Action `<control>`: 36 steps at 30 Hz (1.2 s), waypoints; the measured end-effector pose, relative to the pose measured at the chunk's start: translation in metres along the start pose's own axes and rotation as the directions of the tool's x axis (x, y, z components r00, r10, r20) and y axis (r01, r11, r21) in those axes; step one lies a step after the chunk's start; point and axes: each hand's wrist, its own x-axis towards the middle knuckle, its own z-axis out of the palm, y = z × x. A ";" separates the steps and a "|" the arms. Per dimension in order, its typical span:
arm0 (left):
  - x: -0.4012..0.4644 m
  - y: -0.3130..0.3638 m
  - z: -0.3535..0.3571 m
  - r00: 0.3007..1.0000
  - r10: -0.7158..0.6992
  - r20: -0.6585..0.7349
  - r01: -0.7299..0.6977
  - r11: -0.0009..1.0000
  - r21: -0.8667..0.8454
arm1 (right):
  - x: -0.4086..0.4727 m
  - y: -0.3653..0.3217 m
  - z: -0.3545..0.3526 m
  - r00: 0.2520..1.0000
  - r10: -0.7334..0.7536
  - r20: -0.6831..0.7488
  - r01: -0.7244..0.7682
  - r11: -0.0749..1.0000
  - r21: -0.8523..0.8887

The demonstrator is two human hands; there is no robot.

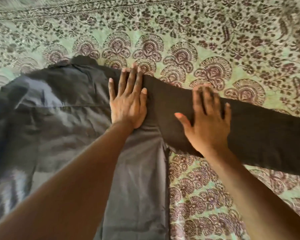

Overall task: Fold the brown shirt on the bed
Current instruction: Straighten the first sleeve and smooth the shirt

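The brown shirt [62, 118] lies spread on the bed, its body filling the left and lower middle of the view. One long sleeve [260, 134] stretches out to the right edge. My left hand [128, 103] rests flat on the shoulder seam, fingers apart and pointing away from me. Further right, my right hand [208, 118] lies flat on the sleeve near the armpit, fingers spread. Neither hand grips the cloth. The shirt's left side is bunched and blurred.
The bed is covered by a green bedspread [197, 40] with a dark floral and fan print, showing all around the shirt. Both my forearms reach in from the bottom of the view.
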 end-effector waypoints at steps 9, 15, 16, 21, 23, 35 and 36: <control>0.006 -0.006 0.005 0.999 0.027 0.035 -0.028 0.999 0.025 | 0.036 -0.104 0.007 0.982 -0.169 -0.080 0.182 0.965 0.187; 0.006 -0.004 0.002 0.998 0.010 0.061 -0.011 1.000 0.012 | 0.002 -0.009 0.003 0.996 -0.081 -0.039 0.080 0.996 -0.027; 0.007 -0.005 0.002 0.998 0.014 0.056 -0.014 1.000 0.008 | -0.003 0.011 0.000 0.998 -0.034 -0.050 0.032 0.999 -0.035; 0.009 -0.007 0.004 0.997 0.014 0.074 -0.014 1.000 0.008 | 0.000 0.039 -0.003 0.941 0.316 -0.123 -0.307 0.947 0.091; 0.009 -0.005 0.003 0.996 0.020 0.092 -0.022 1.000 0.016 | 0.009 0.017 -0.007 0.959 0.249 -0.135 -0.235 0.965 0.113; -0.081 0.118 -0.009 0.849 0.416 0.326 -0.395 0.909 -0.131 | -0.022 0.119 -0.012 0.999 -0.014 0.043 0.015 1.000 -0.013; -0.089 0.127 -0.001 0.859 0.375 0.349 -0.363 0.926 -0.103 | -0.025 0.132 -0.014 0.999 -0.008 0.054 0.009 1.000 -0.018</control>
